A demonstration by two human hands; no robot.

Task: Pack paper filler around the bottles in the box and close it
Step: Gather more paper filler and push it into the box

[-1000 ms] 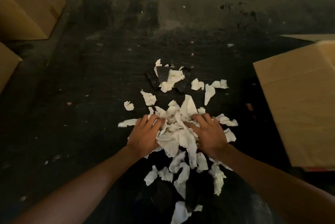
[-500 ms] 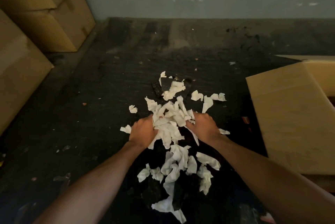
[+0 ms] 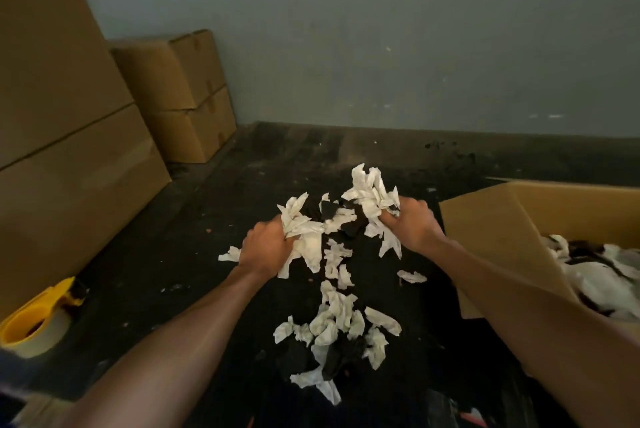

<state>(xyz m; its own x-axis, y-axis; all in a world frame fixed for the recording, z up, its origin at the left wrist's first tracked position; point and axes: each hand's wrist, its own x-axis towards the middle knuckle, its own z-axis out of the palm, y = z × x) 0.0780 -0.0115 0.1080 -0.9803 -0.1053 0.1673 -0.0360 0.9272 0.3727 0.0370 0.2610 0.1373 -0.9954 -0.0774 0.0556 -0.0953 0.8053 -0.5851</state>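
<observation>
My left hand (image 3: 265, 247) is closed around a bunch of white paper filler (image 3: 301, 230), raised above the dark floor. A second bunch (image 3: 370, 197) sticks up out of my right hand (image 3: 414, 225), which is closed on it and held a little higher. More torn white and black scraps (image 3: 337, 320) lie scattered on the floor between my forearms. At the right stands the open cardboard box (image 3: 491, 220), its near flap tilted up. White and dark filler (image 3: 599, 272) shows inside it. No bottles are visible.
Stacked closed cardboard boxes (image 3: 69, 137) line the left side, with two more (image 3: 180, 92) against the grey wall. A yellow tape dispenser (image 3: 34, 323) sits on the floor at the lower left. The floor (image 3: 207, 220) is dark and littered with small bits.
Both hands closed on the scraps and lifted them off the floor, moving apart. The view tilted up, bringing the box interior, the stacked boxes and the tape dispenser into sight.
</observation>
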